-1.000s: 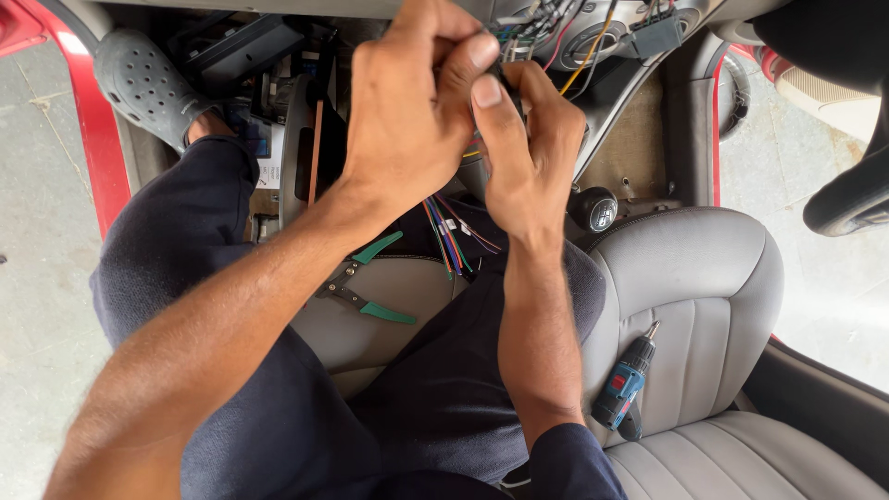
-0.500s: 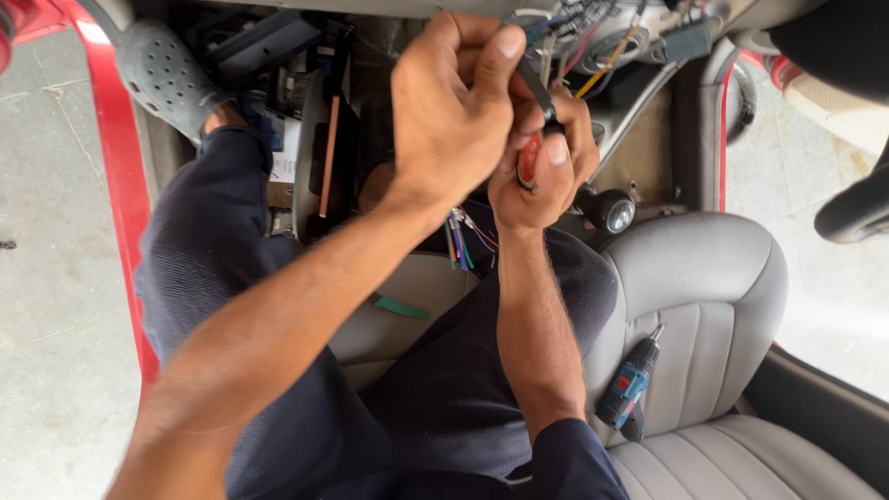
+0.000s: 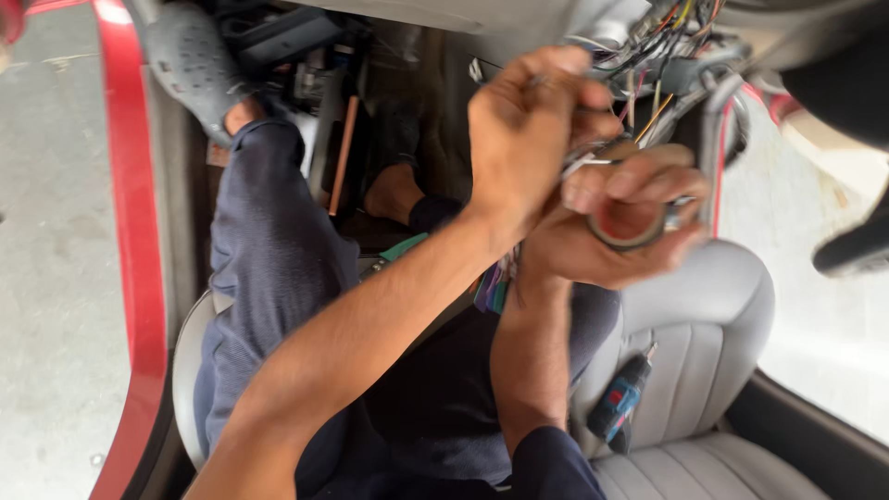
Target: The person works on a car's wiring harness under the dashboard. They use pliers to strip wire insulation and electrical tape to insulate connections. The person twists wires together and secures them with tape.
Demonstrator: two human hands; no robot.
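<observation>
I sit in a car's driver seat, looking down at my legs in dark blue trousers. My right hand [image 3: 616, 222] grips a roll of dark tape [image 3: 632, 225] with a reddish core. My left hand [image 3: 528, 139] is closed on a bundle of coloured wires [image 3: 653, 93] hanging from under the dashboard, just above the tape roll. The two hands touch each other. A strand of pale wire runs between them. More coloured wires [image 3: 495, 287] hang below my wrists.
A blue and black cordless screwdriver [image 3: 622, 400] lies on the grey passenger seat [image 3: 704, 370]. My foot in a grey perforated clog [image 3: 190, 65] rests near the red door sill [image 3: 134, 241]. Pedals and dark floor lie below. A black steering wheel edge [image 3: 852, 250] is at right.
Both hands have shifted right and slightly down in view. The tape roll, barely seen before, now shows fully in my right hand. The view has swung a little.
</observation>
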